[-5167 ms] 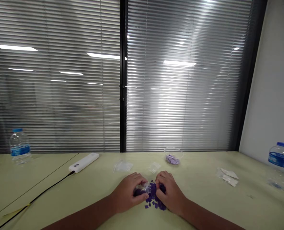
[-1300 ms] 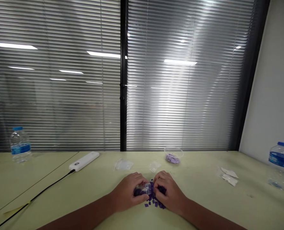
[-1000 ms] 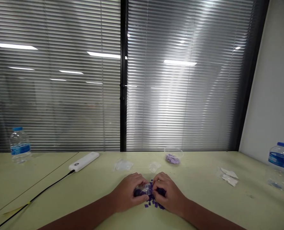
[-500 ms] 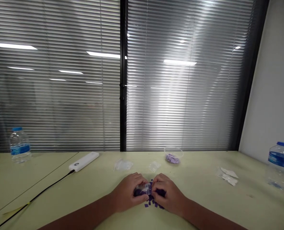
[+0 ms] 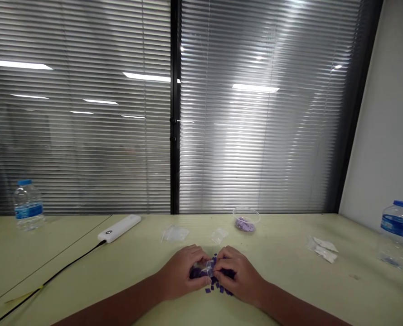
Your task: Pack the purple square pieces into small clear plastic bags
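My left hand [image 5: 180, 275] curls around a small clear container [image 5: 208, 268] lying on its side, its mouth facing right. Dark purple content shows inside it. Fingers of my right hand [image 5: 238, 275] are pinched together at that mouth; what they hold, if anything, is too small to make out. Small square purple pieces [image 5: 216, 286] lie in a loose pile on the table beneath and between both hands, partly covered by my right hand.
Behind the hands are clear plastic bags [image 5: 175, 233] and a clear tub [image 5: 245, 225] of lilac pieces. A white power bank [image 5: 119, 228] with a black cable [image 5: 63, 268] lies left. Water bottles [image 5: 28, 206] stand at both sides; white scraps [image 5: 325, 249] lie right.
The fingertips of my right hand have moved slightly left, closer to the container's mouth. My left hand has stayed in place around the container.
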A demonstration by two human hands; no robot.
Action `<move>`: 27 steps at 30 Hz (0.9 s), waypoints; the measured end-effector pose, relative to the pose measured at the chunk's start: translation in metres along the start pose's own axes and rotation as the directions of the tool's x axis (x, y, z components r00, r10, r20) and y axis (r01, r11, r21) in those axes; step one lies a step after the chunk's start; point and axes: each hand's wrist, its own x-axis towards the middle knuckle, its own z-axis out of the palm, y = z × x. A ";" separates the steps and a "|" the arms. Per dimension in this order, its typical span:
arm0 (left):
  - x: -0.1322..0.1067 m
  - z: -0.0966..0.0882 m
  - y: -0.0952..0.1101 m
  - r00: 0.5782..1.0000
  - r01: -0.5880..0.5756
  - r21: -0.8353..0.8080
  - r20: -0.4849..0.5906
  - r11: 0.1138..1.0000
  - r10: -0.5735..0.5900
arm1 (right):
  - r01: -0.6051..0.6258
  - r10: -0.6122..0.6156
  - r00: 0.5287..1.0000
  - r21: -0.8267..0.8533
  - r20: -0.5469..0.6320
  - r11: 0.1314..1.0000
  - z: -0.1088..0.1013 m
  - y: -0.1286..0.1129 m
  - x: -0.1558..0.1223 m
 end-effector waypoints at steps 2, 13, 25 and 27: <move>0.000 -0.001 0.001 1.000 0.000 -0.006 0.000 1.000 0.000 | -0.004 0.004 1.000 -0.003 0.017 1.000 0.001 0.001 0.000; 0.000 0.002 -0.002 1.000 -0.002 -0.018 0.004 1.000 0.002 | -0.020 0.021 1.000 -0.067 0.006 0.998 0.004 0.006 0.000; 0.000 0.001 -0.001 1.000 -0.014 -0.008 0.007 1.000 0.014 | -0.041 0.041 0.999 -0.045 -0.001 0.998 0.003 0.005 -0.001; 0.000 0.002 -0.002 1.000 -0.016 -0.007 0.008 1.000 0.016 | -0.043 0.043 0.999 -0.045 0.001 0.998 0.003 0.004 -0.001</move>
